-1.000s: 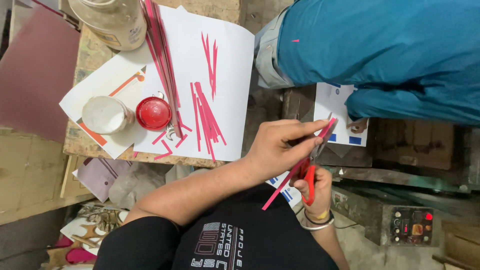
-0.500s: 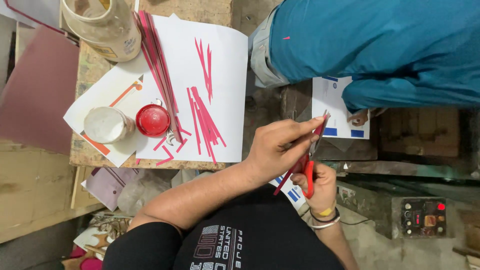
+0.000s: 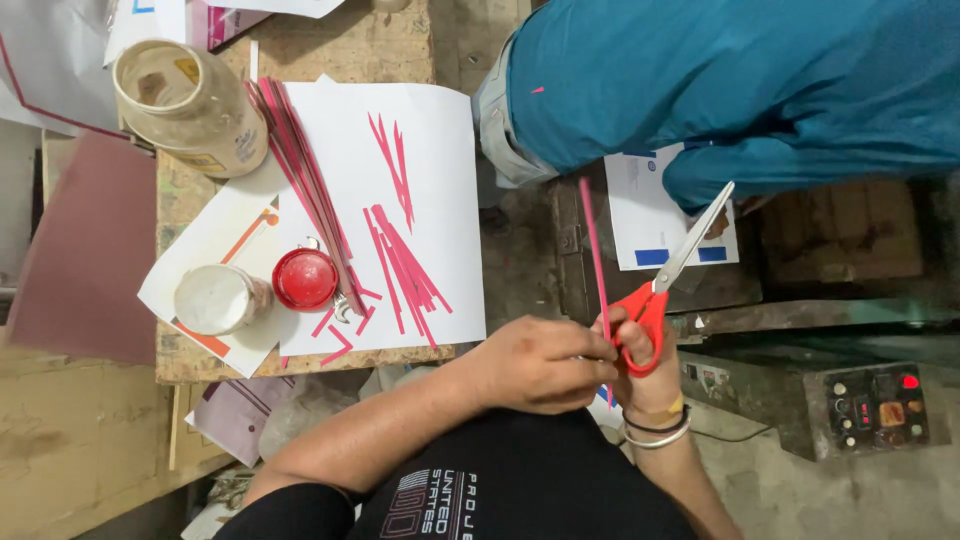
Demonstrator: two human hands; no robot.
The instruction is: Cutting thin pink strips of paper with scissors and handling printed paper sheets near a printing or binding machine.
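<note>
The left hand is closed around the lower end of a thin pink paper strip, pinching it so it stands up and away from the body, while the right hand has its fingers through the red handles of the scissors — blades parted only a little, pointing up beside the strip. Both are held in the air off the edge of the table, where a white sheet carries a scatter of cut pink slivers next to a red lid and two jars. The strip is narrow and limp, so I'd say it could bend clear of the blades or get cut crooked — and the pinching fingertips sit close to the pivot, which looks risky. Another person in a teal top leans nearby.
</note>
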